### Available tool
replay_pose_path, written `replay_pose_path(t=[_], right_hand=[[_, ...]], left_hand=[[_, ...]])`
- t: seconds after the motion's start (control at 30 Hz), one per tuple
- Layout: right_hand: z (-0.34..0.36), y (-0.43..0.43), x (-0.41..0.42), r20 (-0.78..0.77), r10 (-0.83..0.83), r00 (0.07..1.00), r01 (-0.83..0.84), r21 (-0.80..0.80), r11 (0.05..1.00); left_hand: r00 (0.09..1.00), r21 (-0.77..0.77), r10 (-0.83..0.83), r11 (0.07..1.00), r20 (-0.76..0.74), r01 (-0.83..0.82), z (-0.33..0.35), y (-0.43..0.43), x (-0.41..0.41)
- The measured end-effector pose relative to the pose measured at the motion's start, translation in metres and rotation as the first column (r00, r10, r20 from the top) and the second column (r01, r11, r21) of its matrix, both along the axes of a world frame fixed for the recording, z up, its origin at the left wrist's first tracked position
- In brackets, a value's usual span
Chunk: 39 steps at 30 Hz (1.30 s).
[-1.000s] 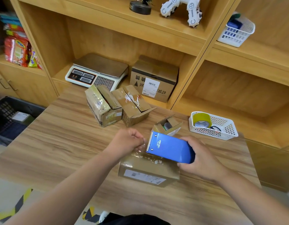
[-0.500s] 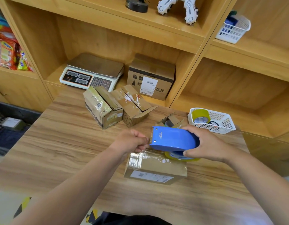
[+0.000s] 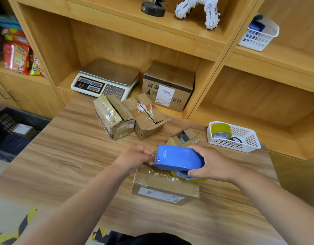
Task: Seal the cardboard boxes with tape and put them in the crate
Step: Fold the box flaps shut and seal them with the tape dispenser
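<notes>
Desk (image 3: 73, 156): carries all the work. The person stands at its near edge, so everything is within reach.
Crate (image 3: 20, 114): on the floor past the desk's left edge, well apart from both hands. One parcel already lies in it, and I'd say it's parked there so a finished box goes straight down.
Box (image 3: 161, 188): flat near the middle of the near edge with its label side facing the person and its flaps down. It sits directly beneath both hands, so the top seam is easy to get at.
Other boxes (image 3: 128, 119): two lie tipped together toward the far edge, and a small open one is just behind the dispenser. All look unsealed, probably waiting their turn.
Basket (image 3: 241, 144): toward the right edge, with a spare roll inside.
Dispenser (image 3: 179, 158): held low over the box top, its toothed end pointing left toward the left hand.
Right hand (image 3: 211, 163): wrapped over the dispenser's rear, thumb under on the roll, which looks placed for drawing it rightward.
Left hand (image 3: 135, 158): fingers curled at the box's far left corner, pinching the tape end by the teeth.
Tape (image 3: 152, 169): a glossy strip on the box top, so sealing looks to be only starting.
</notes>
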State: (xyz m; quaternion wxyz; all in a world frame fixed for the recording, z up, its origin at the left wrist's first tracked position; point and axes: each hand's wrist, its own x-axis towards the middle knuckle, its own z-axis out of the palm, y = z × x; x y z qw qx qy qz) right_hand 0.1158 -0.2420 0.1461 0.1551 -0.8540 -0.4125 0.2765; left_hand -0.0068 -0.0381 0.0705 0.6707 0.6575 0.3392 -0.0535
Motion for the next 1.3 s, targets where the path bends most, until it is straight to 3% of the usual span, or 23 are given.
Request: replay_pose_path(t=[0.33, 0.53, 0.83, 1.3], right_hand=[[0.005, 0.005, 0.009, 0.085, 0.12, 0.989, -0.114, -0.072, 0.991], [0.007, -0.004, 0.013, 0.115, 0.129, 0.985, -0.114, -0.126, 0.985], [-0.002, 0.007, 0.011, 0.275, 0.183, 0.944, -0.124, -0.218, 0.968], [-0.001, 0.015, -0.002, 0.356, 0.228, 0.906, -0.13, -0.279, 0.952]], left_hand=[[1.0, 0.017, 0.009, 1.0, -0.009, -0.009, -0.002, 0.017, -0.009], [0.998, 0.119, 0.046, 0.992, -0.032, -0.042, -0.001, 0.041, -0.02], [0.99, 0.066, 0.101, 0.993, -0.095, -0.095, -0.021, 0.06, -0.035], [0.974, 0.033, 0.224, 0.974, 0.029, -0.225, -0.051, 0.052, -0.047]])
